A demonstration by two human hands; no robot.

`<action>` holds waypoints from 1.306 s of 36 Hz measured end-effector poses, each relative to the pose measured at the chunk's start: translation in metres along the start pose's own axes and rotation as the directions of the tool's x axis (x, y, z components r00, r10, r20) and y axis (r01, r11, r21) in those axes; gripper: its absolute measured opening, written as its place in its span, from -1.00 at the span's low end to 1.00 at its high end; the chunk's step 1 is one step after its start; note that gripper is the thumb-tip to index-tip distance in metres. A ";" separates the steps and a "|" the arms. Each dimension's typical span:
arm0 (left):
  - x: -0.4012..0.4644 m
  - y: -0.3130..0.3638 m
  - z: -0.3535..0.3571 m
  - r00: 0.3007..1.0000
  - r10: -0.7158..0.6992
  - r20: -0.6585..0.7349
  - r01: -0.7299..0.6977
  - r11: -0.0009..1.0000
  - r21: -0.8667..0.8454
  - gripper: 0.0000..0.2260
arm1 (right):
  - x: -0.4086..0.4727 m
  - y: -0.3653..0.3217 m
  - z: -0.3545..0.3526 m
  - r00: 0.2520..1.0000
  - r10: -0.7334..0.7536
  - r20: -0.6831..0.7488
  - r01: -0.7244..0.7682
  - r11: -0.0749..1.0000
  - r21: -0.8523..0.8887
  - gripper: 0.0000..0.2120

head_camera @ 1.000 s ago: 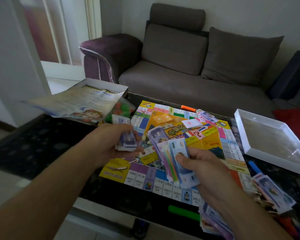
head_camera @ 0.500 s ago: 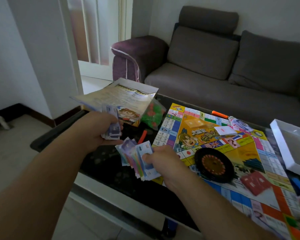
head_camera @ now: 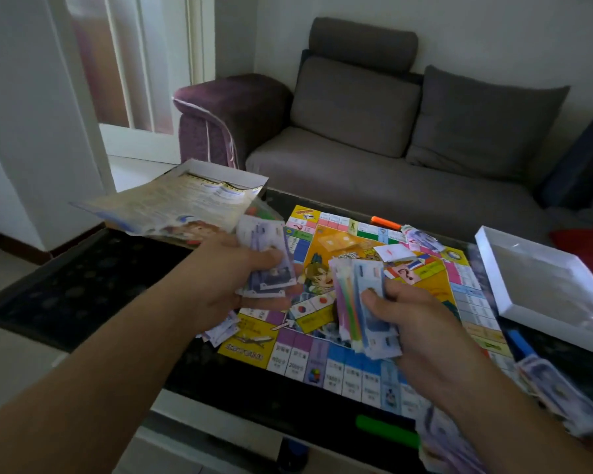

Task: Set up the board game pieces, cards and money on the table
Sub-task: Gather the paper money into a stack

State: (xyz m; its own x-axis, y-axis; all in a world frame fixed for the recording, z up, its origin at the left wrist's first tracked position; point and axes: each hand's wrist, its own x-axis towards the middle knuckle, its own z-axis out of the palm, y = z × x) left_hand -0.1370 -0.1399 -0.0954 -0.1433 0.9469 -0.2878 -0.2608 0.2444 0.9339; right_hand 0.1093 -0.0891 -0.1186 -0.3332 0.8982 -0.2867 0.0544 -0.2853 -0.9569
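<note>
Head view: right hand hides board centre.

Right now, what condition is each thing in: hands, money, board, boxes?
Left hand: gripping a small bundle of purple notes.
Right hand: gripping a fanned wad of mixed notes.
Game board: unfolded flat on the table.
White box tray: open, lying at the right.
Rule sheet: spread over the other box.
Orange marker: lying at the board's far edge.
</note>
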 end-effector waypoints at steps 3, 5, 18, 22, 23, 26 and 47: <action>-0.003 -0.011 0.042 0.996 -0.037 0.087 0.035 0.999 0.026 -0.76 | -0.018 -0.010 -0.020 0.996 -0.086 -0.031 0.085 0.996 -0.006 -0.87; -0.006 -0.017 0.070 0.986 -0.045 0.160 0.041 0.999 0.023 -0.76 | -0.024 -0.013 -0.033 0.989 -0.132 -0.060 0.131 0.991 -0.025 -0.59; 0.003 -0.031 0.174 0.923 -0.112 0.367 0.135 0.990 -0.039 -0.79 | -0.038 0.001 -0.105 0.949 -0.142 -0.281 0.135 0.990 -0.044 -0.78; 0.009 -0.040 0.192 0.951 -0.066 0.302 0.067 0.998 0.008 -0.82 | -0.042 0.001 -0.119 0.949 -0.144 -0.279 0.139 0.990 -0.037 -0.78; 0.010 -0.042 0.196 0.953 -0.050 0.300 0.047 0.999 0.018 -0.82 | -0.043 0.001 -0.121 0.949 -0.149 -0.279 0.146 0.989 -0.032 -0.78; 0.012 -0.050 0.204 0.949 -0.001 0.316 -0.016 0.999 0.051 -0.80 | -0.048 0.000 -0.127 0.946 -0.176 -0.273 0.170 0.984 -0.047 -0.80; 0.006 -0.055 0.191 0.972 0.037 0.233 -0.039 0.999 0.002 -0.84 | -0.056 -0.001 -0.135 0.934 -0.163 -0.318 0.142 0.986 -0.087 -0.82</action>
State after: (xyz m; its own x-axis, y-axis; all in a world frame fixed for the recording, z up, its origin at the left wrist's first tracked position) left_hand 0.0584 -0.1076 -0.1078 0.0739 0.9779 -0.1956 -0.2533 0.2082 0.9447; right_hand 0.2549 -0.0944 -0.1082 -0.0202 0.9917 -0.1267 0.0883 -0.1244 -0.9883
